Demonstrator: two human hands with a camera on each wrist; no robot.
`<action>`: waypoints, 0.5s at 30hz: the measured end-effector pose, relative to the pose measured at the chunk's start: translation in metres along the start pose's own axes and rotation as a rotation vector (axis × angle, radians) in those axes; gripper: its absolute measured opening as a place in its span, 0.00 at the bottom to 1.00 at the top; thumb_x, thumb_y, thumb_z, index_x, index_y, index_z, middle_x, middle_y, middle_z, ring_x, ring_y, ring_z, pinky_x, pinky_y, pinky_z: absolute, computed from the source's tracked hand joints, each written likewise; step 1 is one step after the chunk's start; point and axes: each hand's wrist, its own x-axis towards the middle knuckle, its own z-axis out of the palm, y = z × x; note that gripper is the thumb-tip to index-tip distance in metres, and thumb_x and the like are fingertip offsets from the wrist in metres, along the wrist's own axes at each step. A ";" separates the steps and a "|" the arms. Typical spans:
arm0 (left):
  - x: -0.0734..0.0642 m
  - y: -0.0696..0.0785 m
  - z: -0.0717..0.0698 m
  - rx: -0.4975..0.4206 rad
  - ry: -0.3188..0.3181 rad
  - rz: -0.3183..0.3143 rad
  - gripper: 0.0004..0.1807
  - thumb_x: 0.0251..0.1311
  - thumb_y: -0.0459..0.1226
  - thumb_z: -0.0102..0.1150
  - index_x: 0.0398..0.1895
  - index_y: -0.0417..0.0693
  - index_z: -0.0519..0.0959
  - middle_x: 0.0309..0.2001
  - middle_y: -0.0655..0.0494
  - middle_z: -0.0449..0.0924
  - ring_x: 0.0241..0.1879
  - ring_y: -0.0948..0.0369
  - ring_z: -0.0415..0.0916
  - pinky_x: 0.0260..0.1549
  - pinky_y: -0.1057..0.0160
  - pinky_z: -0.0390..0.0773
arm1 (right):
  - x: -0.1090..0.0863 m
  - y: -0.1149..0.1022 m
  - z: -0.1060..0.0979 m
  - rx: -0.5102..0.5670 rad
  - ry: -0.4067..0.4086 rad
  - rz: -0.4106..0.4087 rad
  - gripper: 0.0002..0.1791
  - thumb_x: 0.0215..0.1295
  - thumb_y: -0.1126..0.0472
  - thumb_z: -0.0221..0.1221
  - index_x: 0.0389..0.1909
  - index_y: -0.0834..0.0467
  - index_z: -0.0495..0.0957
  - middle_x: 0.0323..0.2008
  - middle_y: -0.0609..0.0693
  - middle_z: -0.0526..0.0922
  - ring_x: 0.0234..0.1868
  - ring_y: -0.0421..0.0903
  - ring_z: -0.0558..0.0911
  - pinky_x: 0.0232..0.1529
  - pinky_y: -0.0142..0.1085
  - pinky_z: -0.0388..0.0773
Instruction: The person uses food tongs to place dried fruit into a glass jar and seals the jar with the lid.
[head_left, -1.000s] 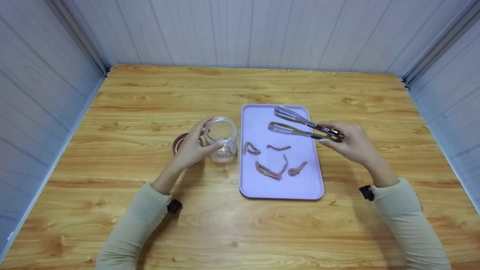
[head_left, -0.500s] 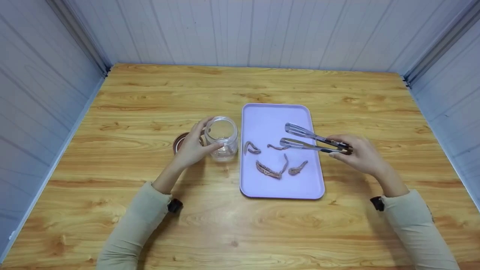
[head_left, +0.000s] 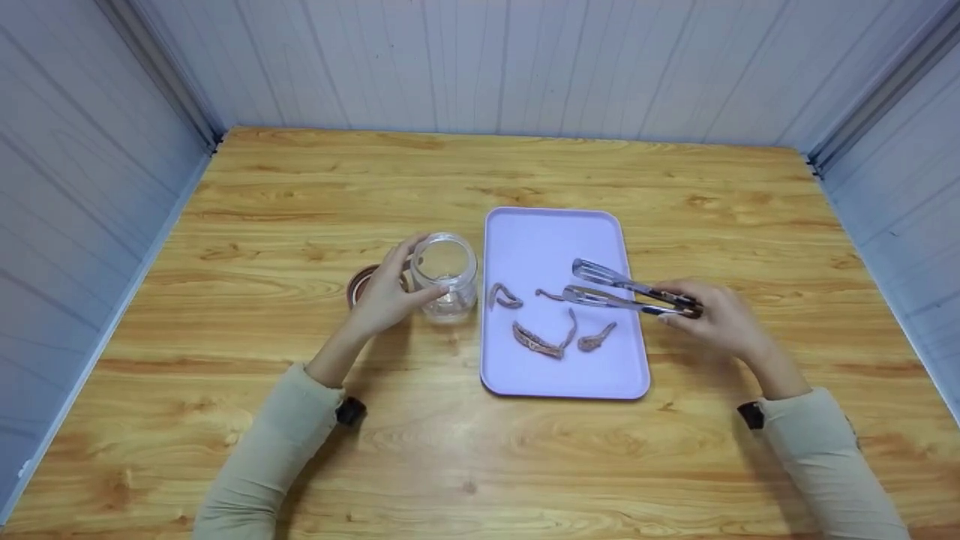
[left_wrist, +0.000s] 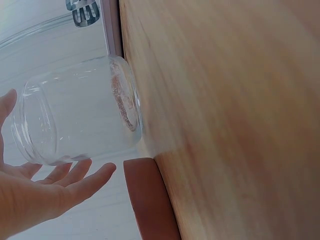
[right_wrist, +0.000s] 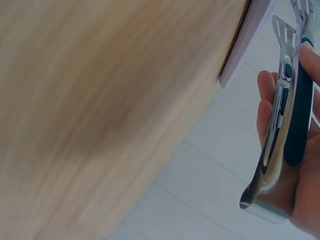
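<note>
My left hand (head_left: pixel 386 296) holds a clear, lidless jar (head_left: pixel 454 304) upright on the table, thumb on the near side and fingers round the far side. In the left wrist view, brown strips show through the lower wall of the jar (left_wrist: pixel 82 112). My right hand (head_left: pixel 720 319) grips metal tongs (head_left: pixel 626 304) with dark handle pads, their two slotted ends spread apart with nothing between them. These ends hang over a lilac tray (head_left: pixel 551 232). Several wrinkled brown dried strips (head_left: pixel 536 341) lie on it, one partly hidden by the tongs' nearer end.
A reddish-brown round lid (head_left: pixel 355 289) lies left of the jar, partly covered by my left hand; its side (left_wrist: pixel 150 200) shows in the left wrist view. The wooden table (head_left: pixel 330 195) meets pale panelled walls (head_left: pixel 465 67) at the back and sides.
My right hand has brought the tongs back toward the right and nearer to me, down to the strip in the tray's middle. The left hand and jar have stayed in place.
</note>
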 end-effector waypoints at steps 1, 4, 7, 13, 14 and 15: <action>0.000 0.000 0.000 -0.001 -0.001 0.002 0.43 0.45 0.45 0.66 0.64 0.48 0.56 0.59 0.44 0.57 0.54 0.45 0.61 0.42 0.51 0.69 | 0.000 0.001 0.001 0.000 0.003 0.001 0.21 0.47 0.62 0.66 0.45 0.57 0.77 0.41 0.52 0.79 0.37 0.47 0.77 0.35 0.42 0.71; 0.000 -0.001 0.000 0.001 -0.005 0.006 0.43 0.45 0.45 0.66 0.64 0.48 0.56 0.59 0.44 0.57 0.54 0.45 0.61 0.43 0.54 0.70 | -0.001 0.002 0.003 0.010 0.008 -0.005 0.20 0.47 0.63 0.66 0.44 0.57 0.78 0.40 0.52 0.80 0.36 0.47 0.77 0.35 0.42 0.71; 0.000 -0.001 0.000 0.000 -0.009 0.010 0.43 0.45 0.46 0.66 0.64 0.47 0.56 0.59 0.44 0.57 0.54 0.45 0.61 0.42 0.55 0.70 | -0.003 0.005 0.005 0.009 0.016 -0.024 0.19 0.46 0.65 0.66 0.44 0.58 0.78 0.38 0.51 0.80 0.35 0.46 0.77 0.34 0.42 0.71; 0.001 -0.001 0.000 -0.002 -0.004 0.014 0.43 0.44 0.45 0.66 0.64 0.47 0.56 0.58 0.45 0.58 0.54 0.46 0.62 0.41 0.55 0.71 | -0.006 0.008 0.006 -0.004 0.014 -0.014 0.19 0.47 0.65 0.66 0.44 0.58 0.78 0.37 0.52 0.80 0.33 0.45 0.77 0.31 0.41 0.71; 0.001 -0.002 0.000 0.000 -0.003 0.010 0.43 0.44 0.45 0.66 0.64 0.47 0.56 0.58 0.45 0.58 0.54 0.46 0.62 0.41 0.56 0.71 | -0.007 0.008 0.005 -0.005 0.007 -0.004 0.19 0.47 0.65 0.65 0.44 0.58 0.78 0.38 0.52 0.80 0.33 0.45 0.77 0.31 0.41 0.71; 0.001 -0.002 0.000 0.000 -0.004 0.009 0.43 0.44 0.45 0.66 0.64 0.47 0.56 0.59 0.45 0.58 0.54 0.47 0.62 0.41 0.56 0.70 | -0.008 0.008 0.005 -0.006 0.001 0.006 0.19 0.47 0.65 0.65 0.44 0.58 0.77 0.38 0.52 0.80 0.33 0.46 0.77 0.31 0.41 0.71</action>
